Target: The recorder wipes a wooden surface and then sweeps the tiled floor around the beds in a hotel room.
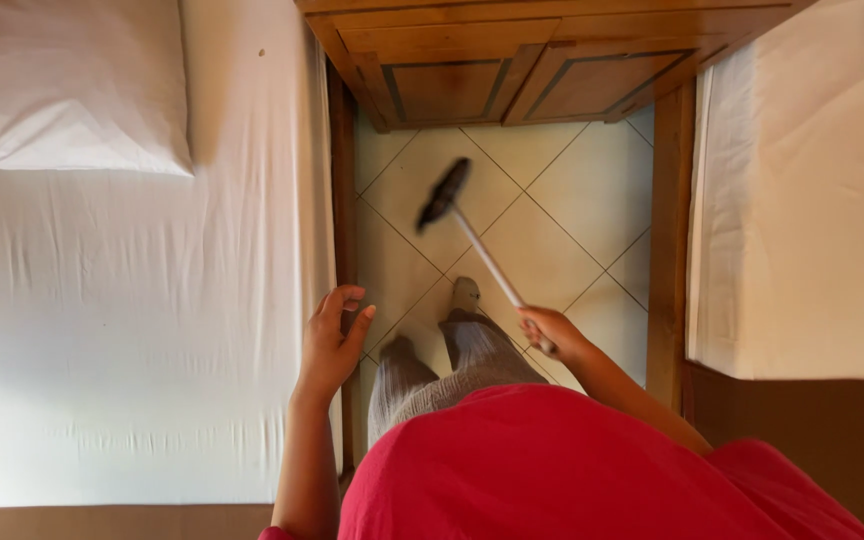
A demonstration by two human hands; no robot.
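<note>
Standing between two beds, the person grips a long pale-handled broom with a dark bristle head (443, 195) in the right hand (550, 330), fingers closed round the top of the handle. From that hand the handle runs forward and to the left, so the broom's long axis lies diagonally across the cream tiled floor (572, 190), with the blurred head out ahead, apart from the wooden nightstand (512, 70).

The left hand (334, 340) holds nothing; its fingers are loosely spread and curled, hovering at the edge of the white-sheeted bed (132, 330). A white pillow (62, 85) lies further up that bed.

The aisle is narrow: wooden bed frames hem it on both sides, the second white bed (812, 220) on the right, the nightstand closing the far end.
</note>
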